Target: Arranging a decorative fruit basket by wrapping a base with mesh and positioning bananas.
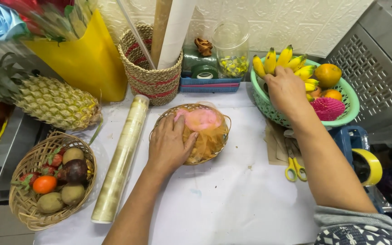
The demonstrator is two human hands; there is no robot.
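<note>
Down front, the white counter. Left hand lies flat, fingers spread, on the small wicker basket lined with orange netting mid-counter; right hand reaches into the green colander, fingers curled among the bananas.

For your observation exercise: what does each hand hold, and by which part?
Left hand lies flat on the small wicker basket, steadying its near-left rim. Right hand reaches onto the bananas; whether it has closed on them cannot be told.

A small wicker basket lined with orange netting and pink filling sits mid-tabletop, while a green plastic basket at the right holds small yellow bananas, oranges and a pink fruit.
</note>
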